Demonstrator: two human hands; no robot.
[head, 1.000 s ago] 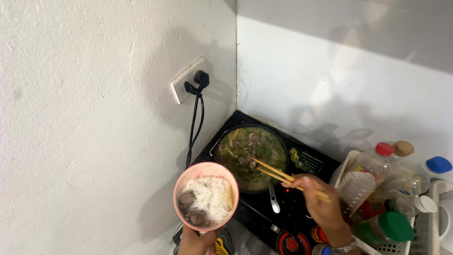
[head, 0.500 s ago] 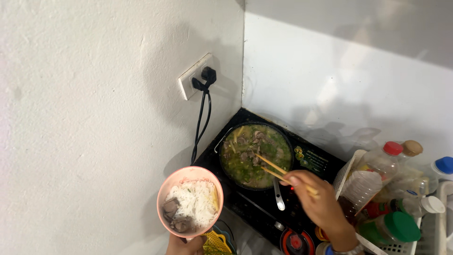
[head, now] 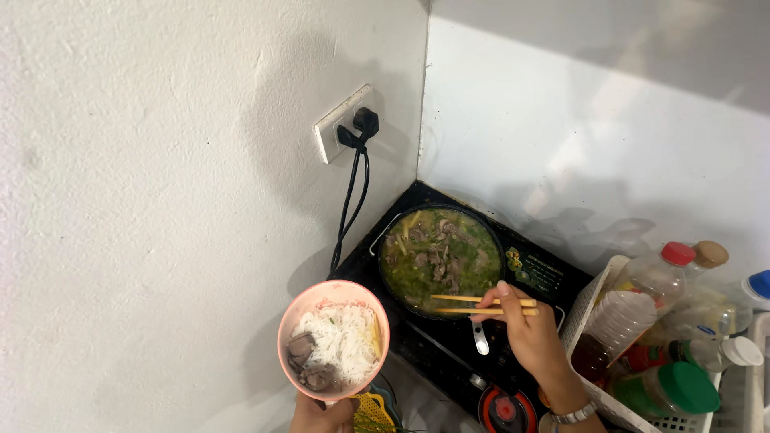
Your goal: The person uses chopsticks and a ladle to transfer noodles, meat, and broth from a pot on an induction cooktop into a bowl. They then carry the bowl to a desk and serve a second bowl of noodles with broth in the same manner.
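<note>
- The left hand (head: 322,415) shows only at the bottom edge of the view, its fingers curled under a pink bowl (head: 334,340) and holding it up from below, out to the left of the cooker.
- The pink bowl holds white rice noodles (head: 343,343), with a few dark slices of meat (head: 305,357) lying at its lower left side.
- The right hand (head: 525,333) is closed around a pair of wooden chopsticks (head: 473,305), pinching them between thumb and fingers; the sticks lie nearly level and point left.
- The chopstick tips reach over the near rim of a dark pan (head: 439,261), above the food rather than clearly in it; whether they touch it cannot be told.
- The pan sits on a black cooktop (head: 545,273) in the corner of two white walls and is full of greenish broth with pieces of meat and greens.
- A metal spoon handle (head: 480,341) sticks out below the pan's rim, just beside the right hand.
- A black plug and cord (head: 357,172) hang from a white wall socket (head: 341,124) above the bowl.
- A white basket (head: 597,309) to the right of the cooktop holds bottles, among them one with a red cap (head: 678,253) and one with a green cap (head: 688,386).
- A watch (head: 573,414) sits on the right wrist.
</note>
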